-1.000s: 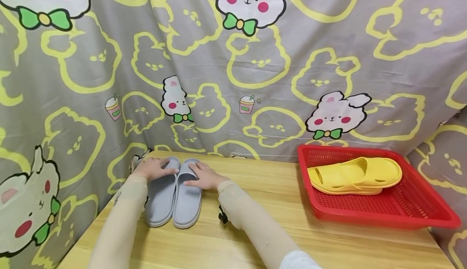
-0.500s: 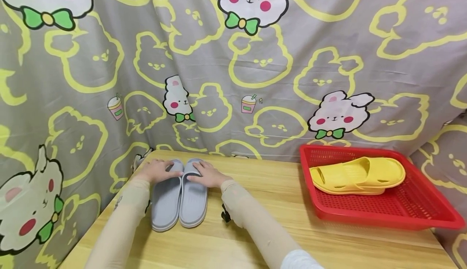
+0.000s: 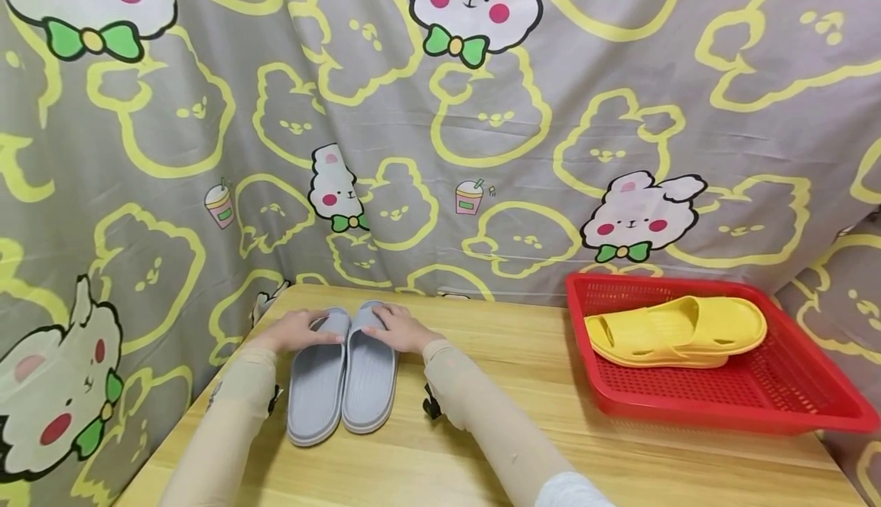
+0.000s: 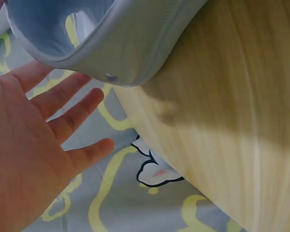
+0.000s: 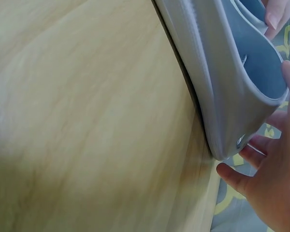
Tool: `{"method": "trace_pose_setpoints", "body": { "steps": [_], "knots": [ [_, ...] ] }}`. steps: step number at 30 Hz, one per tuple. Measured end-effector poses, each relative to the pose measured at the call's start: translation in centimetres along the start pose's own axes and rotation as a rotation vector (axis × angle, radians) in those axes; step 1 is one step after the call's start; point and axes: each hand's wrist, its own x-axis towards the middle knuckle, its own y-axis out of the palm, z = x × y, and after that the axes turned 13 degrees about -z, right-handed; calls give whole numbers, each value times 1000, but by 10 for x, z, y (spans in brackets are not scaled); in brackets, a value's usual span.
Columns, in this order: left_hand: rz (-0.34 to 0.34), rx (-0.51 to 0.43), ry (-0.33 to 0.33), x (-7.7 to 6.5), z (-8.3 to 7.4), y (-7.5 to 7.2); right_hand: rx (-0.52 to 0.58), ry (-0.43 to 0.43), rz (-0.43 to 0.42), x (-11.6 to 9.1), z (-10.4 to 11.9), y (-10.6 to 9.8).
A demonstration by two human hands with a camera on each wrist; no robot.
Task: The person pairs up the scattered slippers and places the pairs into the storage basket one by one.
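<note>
- the left hand [image 3: 292,331] is at the toe end of the left grey slipper [image 3: 315,392], its thumb across the strap and its fingers round the outer side, pinching it; in the left wrist view the other fingers are spread, the little finger well off the slipper.
- the right hand [image 3: 406,329] pinches the strap of the right grey slipper [image 3: 369,385], thumb at the edge of the opening and fingers along the outer side; in the right wrist view the little finger stands just apart from it.
- both grey slippers lie sole down on the wooden table [image 3: 495,385], side by side and close together, toes toward the curtain [image 3: 495,125] and heels toward the person.
- on the right of the table, well apart from the hands, stands a red basket [image 3: 695,413] with yellow slippers [image 3: 726,327] in it, lying sideways, one partly over the other.
- the grey curtain behind bears yellow outlines, white rabbits with green bows and pink cups.
- beige sleeves [image 3: 495,430] cover both forearms.
</note>
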Motion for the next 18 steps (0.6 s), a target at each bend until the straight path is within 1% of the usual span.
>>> {"method": "trace_pose_setpoints", "body": {
  "steps": [6, 7, 8, 10, 14, 18],
  "knots": [
    [4, -43, -5, -3, 1, 0, 27, -9, 0, -1, -2, -2],
    [-1, -42, 3, -4, 0, 0, 27, -14, -2, -1, -2, -3],
    [-11, -41, 3, -4, 0, 0, 32, -18, -6, -1, -3, -3],
    [-43, -20, 25, -4, 0, 0, 45, -20, -17, -1, -4, -4],
    [-122, 51, 82, -3, -2, 0, 73, -17, -53, -3, -6, -7],
    [-187, 109, 137, -2, -4, -1, 106, -8, -80, -4, -9, -9]
  ]
}}
